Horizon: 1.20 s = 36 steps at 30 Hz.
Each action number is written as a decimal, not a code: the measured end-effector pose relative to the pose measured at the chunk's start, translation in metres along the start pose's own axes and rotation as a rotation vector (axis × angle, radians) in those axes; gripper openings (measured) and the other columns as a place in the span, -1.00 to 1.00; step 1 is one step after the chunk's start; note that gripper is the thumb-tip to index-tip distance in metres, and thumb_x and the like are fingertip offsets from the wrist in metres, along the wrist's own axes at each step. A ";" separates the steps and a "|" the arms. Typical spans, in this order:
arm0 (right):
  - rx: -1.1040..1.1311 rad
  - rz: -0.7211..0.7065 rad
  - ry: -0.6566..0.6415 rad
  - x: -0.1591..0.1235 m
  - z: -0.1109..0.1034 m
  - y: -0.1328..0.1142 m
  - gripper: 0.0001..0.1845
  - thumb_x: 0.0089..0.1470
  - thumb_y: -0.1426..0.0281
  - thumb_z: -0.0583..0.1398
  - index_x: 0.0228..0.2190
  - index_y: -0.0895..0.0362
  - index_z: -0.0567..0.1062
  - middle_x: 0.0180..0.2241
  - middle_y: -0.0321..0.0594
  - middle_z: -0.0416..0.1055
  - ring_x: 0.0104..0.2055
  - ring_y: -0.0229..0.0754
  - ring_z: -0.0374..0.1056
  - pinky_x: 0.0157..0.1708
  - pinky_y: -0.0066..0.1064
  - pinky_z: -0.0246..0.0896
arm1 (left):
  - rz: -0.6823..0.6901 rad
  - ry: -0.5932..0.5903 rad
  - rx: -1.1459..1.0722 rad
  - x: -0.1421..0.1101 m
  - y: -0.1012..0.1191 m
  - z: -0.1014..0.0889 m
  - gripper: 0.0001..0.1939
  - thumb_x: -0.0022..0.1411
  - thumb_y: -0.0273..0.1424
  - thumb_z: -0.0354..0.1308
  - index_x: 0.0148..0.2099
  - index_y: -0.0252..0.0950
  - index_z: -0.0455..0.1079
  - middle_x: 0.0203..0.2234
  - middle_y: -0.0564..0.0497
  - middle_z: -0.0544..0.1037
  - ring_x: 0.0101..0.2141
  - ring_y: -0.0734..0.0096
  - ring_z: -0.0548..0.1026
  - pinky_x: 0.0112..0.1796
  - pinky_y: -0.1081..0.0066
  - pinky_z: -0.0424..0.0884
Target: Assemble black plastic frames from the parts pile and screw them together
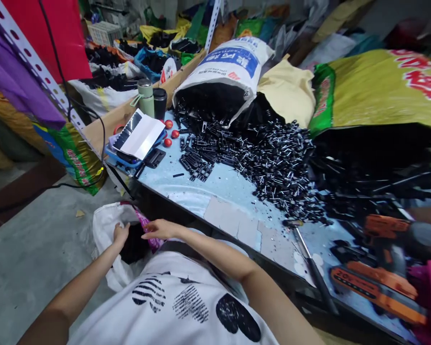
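Observation:
Below the table's edge stands a white woven sack (102, 225) with a pink printed side (153, 243), its mouth open and its inside dark. My left hand (120, 235) is over the mouth, thumb and fingers apart, with nothing visible in it. Against the pink side is my right hand (162, 229), its fingers stretched toward the left hand and no object showing in them. What lies deep in the sack is too dark to make out. On the table, a large heap of small black parts with metal pins (276, 163) spreads out beside flat black strips (197, 163).
A hammer (312, 263) and an orange cordless drill (388, 249) lie at the table's right. A white sack (222, 62) and a yellow-green sack (380, 91) stand behind the heap. Red fruits (168, 142), a green bottle (146, 98) and a black cup (160, 103) are at left.

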State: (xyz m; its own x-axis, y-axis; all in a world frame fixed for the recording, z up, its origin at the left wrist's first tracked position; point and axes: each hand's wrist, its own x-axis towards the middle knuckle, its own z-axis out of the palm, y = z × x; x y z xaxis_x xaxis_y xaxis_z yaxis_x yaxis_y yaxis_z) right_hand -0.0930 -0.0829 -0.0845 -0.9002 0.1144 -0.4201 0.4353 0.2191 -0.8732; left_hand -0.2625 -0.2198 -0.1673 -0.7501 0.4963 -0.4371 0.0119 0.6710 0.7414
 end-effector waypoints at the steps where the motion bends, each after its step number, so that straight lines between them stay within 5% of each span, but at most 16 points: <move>1: 0.018 -0.056 0.061 -0.016 -0.018 0.004 -0.31 -0.11 -0.03 0.23 -0.03 0.14 0.45 -0.15 -0.16 0.49 -0.12 -0.08 0.41 -0.07 -0.32 0.27 | 0.096 0.051 0.038 0.001 0.012 0.008 -0.52 0.16 -0.22 0.08 0.07 -0.37 0.19 -0.03 -0.26 0.41 0.12 0.07 0.27 0.06 0.19 0.22; 4: 0.086 -0.117 0.285 -0.063 -0.067 0.013 -0.38 -0.02 0.01 0.19 -0.04 0.17 0.45 -0.19 -0.13 0.50 -0.19 -0.12 0.44 -0.11 -0.30 0.31 | 0.561 0.131 0.117 0.002 0.066 0.035 -0.50 0.21 -0.21 -0.01 0.13 -0.35 0.16 0.10 -0.26 0.28 0.17 0.16 0.19 0.16 0.20 0.07; 7: 0.054 -0.119 0.456 -0.096 -0.102 0.019 -0.47 0.04 0.04 0.16 -0.10 0.17 0.48 -0.17 -0.11 0.49 -0.17 -0.12 0.43 -0.10 -0.27 0.30 | 0.991 0.022 0.307 0.004 0.141 0.072 -0.49 0.24 -0.20 -0.04 0.16 -0.36 0.18 0.11 -0.26 0.28 0.20 0.15 0.14 0.19 0.17 0.01; 11: 0.017 -0.136 0.550 -0.121 -0.132 0.031 -0.50 0.06 0.07 0.14 -0.12 0.18 0.49 -0.14 -0.09 0.48 -0.15 -0.12 0.41 -0.09 -0.28 0.30 | 1.073 -0.102 0.634 0.019 0.227 0.137 -0.26 0.22 -0.08 -0.01 0.30 -0.40 -0.03 0.28 -0.30 -0.04 0.28 -0.02 -0.16 0.20 0.00 -0.17; 14: -0.003 -0.134 0.603 -0.139 -0.162 0.051 -0.51 0.07 0.11 0.15 -0.10 0.20 0.47 -0.18 -0.10 0.49 -0.20 -0.15 0.42 -0.14 -0.29 0.32 | 1.022 -0.144 0.759 0.032 0.261 0.190 -0.10 0.17 0.03 -0.01 0.33 -0.47 -0.14 0.29 -0.38 -0.20 0.28 -0.14 -0.26 0.19 -0.04 -0.20; 17: -0.106 -0.059 0.760 -0.161 -0.217 0.078 -0.55 0.08 0.16 0.15 -0.08 0.17 0.46 -0.19 -0.10 0.49 -0.25 -0.17 0.42 -0.15 -0.28 0.32 | 0.988 -0.128 0.780 0.038 0.280 0.233 -0.03 0.16 0.10 -0.05 0.33 -0.56 -0.17 0.28 -0.46 -0.25 0.27 -0.18 -0.31 0.19 -0.02 -0.19; 21: -0.356 0.117 1.060 -0.185 -0.330 0.111 -0.52 0.07 0.22 0.15 0.00 0.18 0.40 -0.09 -0.03 0.42 -0.12 -0.11 0.37 -0.02 -0.21 0.22 | 0.953 -0.040 0.755 0.036 0.294 0.268 0.10 0.09 0.18 -0.06 0.31 -0.68 -0.20 0.26 -0.57 -0.28 0.26 -0.25 -0.35 0.18 -0.05 -0.24; 28: -0.646 0.422 1.379 -0.162 -0.519 0.118 -0.28 0.09 0.18 0.09 0.18 0.30 0.06 0.08 0.22 0.14 0.14 0.17 0.05 0.10 0.00 -0.02 | 0.972 -0.027 0.650 0.033 0.297 0.276 0.01 0.15 0.16 -0.12 0.33 -0.59 -0.18 0.27 -0.49 -0.26 0.27 -0.14 -0.38 0.18 -0.09 -0.24; 32: -0.524 0.617 1.394 -0.119 -0.582 0.110 0.02 -0.10 0.09 0.23 0.22 0.28 -0.08 0.09 0.28 0.05 0.13 0.27 0.02 0.02 0.11 0.01 | 0.951 -0.067 0.572 0.031 0.300 0.275 -0.05 0.14 0.12 -0.07 0.33 -0.48 -0.13 0.29 -0.38 -0.25 0.28 -0.07 -0.40 0.19 -0.09 -0.27; 36: -0.605 0.705 1.361 -0.095 -0.611 0.117 0.06 -0.21 0.15 0.33 0.22 0.12 -0.04 0.15 0.27 -0.08 0.12 0.33 0.01 -0.05 0.21 0.00 | 0.930 -0.086 0.538 0.032 0.302 0.277 -0.07 0.13 0.10 -0.02 0.33 -0.44 -0.11 0.30 -0.32 -0.31 0.28 0.00 -0.43 0.21 -0.04 -0.32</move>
State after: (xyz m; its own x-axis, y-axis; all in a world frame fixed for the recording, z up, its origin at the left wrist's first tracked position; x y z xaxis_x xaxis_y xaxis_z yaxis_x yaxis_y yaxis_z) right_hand 0.0485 0.5240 0.0047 -0.0098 0.9915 0.1295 0.9642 0.0437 -0.2616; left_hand -0.0998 0.1513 -0.0990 -0.2481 0.9597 0.1321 0.8584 0.1546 0.4891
